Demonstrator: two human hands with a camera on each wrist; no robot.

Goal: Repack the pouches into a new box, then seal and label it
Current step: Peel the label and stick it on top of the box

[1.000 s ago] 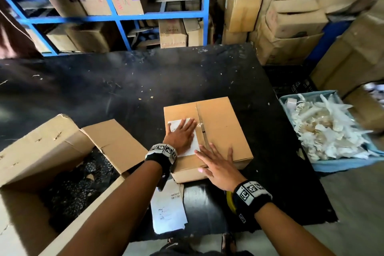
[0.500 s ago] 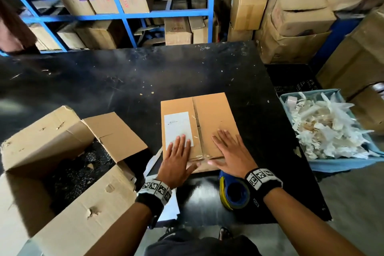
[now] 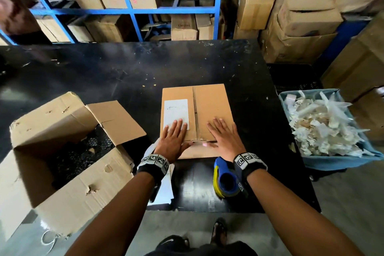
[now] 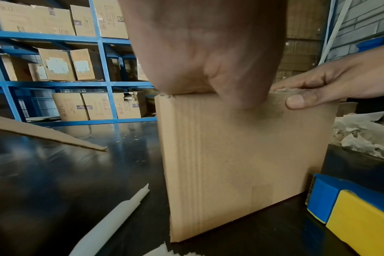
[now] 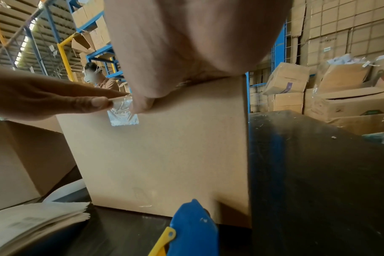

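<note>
A small closed cardboard box (image 3: 209,108) stands on the black table (image 3: 104,72), its top seam taped and a white label (image 3: 176,113) stuck on its left flap. My left hand (image 3: 173,137) lies flat on the near left of the top, fingertips on the label's lower edge. My right hand (image 3: 223,136) lies flat on the near right, thumb over the front edge (image 4: 296,101). The clear tape end (image 5: 123,112) hangs down the box's front face (image 5: 164,147). No pouches show.
A big open worn carton (image 3: 62,151) with dark contents sits at the left. A blue and yellow tape dispenser (image 3: 225,181) lies under my right wrist. Paper sheets (image 3: 166,187) lie by my left wrist. A blue bin of white scraps (image 3: 324,127) stands right. Shelves with cartons behind.
My left hand slid off the label toward the box's near edge. My right hand moved onto the near right of the top. The box now sits squarer to me.
</note>
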